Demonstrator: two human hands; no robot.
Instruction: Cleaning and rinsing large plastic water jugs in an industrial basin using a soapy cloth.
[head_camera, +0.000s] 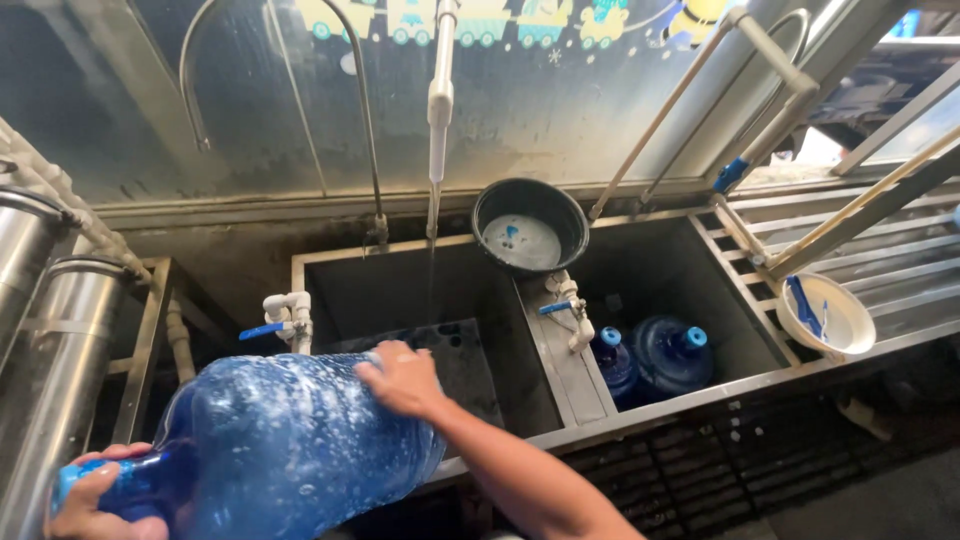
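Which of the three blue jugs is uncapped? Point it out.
The big jug held on its side by both hands, left hand at its neck, right hand on its base. The two jugs in the right basin wear blue caps.
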